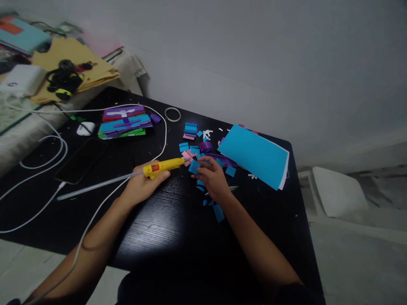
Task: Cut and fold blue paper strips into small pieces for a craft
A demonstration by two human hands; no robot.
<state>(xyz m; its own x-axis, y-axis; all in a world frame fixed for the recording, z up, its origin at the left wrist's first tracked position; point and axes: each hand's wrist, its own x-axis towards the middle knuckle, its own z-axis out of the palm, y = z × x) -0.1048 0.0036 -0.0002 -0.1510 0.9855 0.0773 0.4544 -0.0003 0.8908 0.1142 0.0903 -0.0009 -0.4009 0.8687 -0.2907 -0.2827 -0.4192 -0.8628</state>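
My left hand is wrapped round a yellow hot glue gun, its nozzle pointing right. A long clear glue stick sticks out of the gun's back end. Just past the nozzle, my right hand pinches a small piece of blue paper. Pink paper pieces lie close to the nozzle, and a purple paper bundle is behind them. More blue paper scraps are scattered beneath and beside my right hand. A pointed metal blade, perhaps scissors, shows partly under that hand.
Blue sheets lie at the right of the black table. Folded coloured papers, a tape ring, an earbud case and a phone are on the left. A white cable crosses my left arm. A wall stands behind.
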